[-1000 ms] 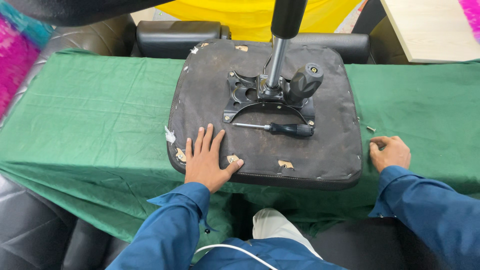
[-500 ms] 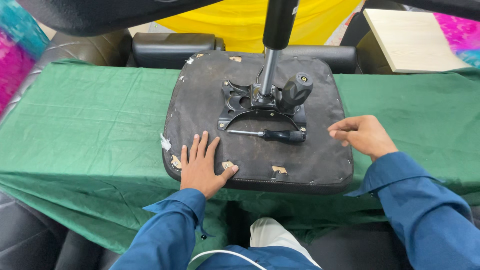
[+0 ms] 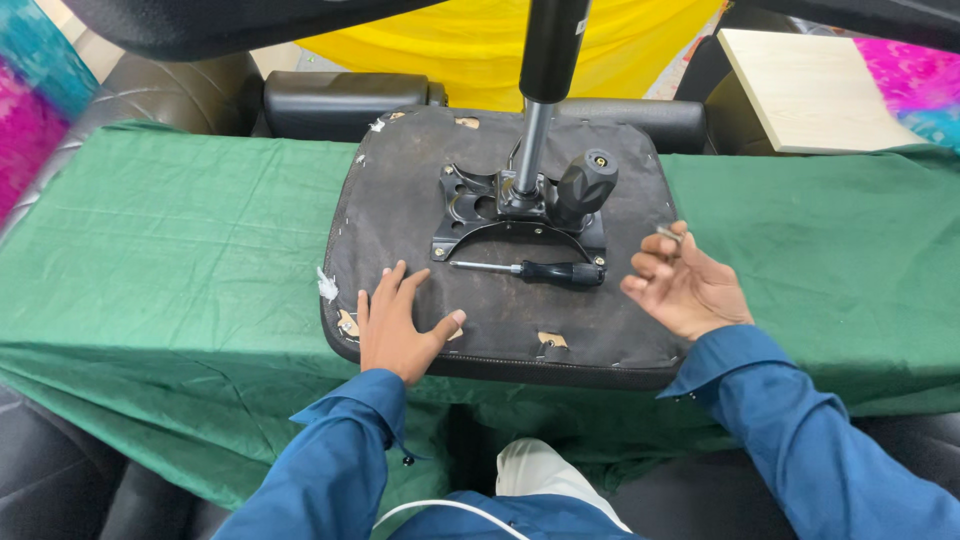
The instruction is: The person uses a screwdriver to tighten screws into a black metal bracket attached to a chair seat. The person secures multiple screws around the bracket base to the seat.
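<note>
An upturned black office chair seat (image 3: 400,210) lies on a green cloth (image 3: 170,250). A black metal mounting plate (image 3: 470,205) with a gas cylinder column (image 3: 545,90) and a black knob (image 3: 587,180) is fixed at its middle. A black-handled screwdriver (image 3: 540,270) rests on the seat just below the plate. My left hand (image 3: 398,325) lies flat on the seat's near left edge, fingers spread. My right hand (image 3: 685,285) hovers palm up over the seat's right edge, pinching a small metal screw (image 3: 668,234) in its fingertips.
A pale wooden board (image 3: 810,90) lies at the back right. Yellow fabric (image 3: 470,40) hangs behind. Black leather cushions (image 3: 340,100) run along the table's far side. Pink and blue fabric (image 3: 30,110) sits at the left edge. Dark chair parts (image 3: 230,15) overhang the top.
My right hand moved from the cloth at the right onto the seat's right edge, turned palm up and now shows a small screw. My left hand stayed flat on the seat.
</note>
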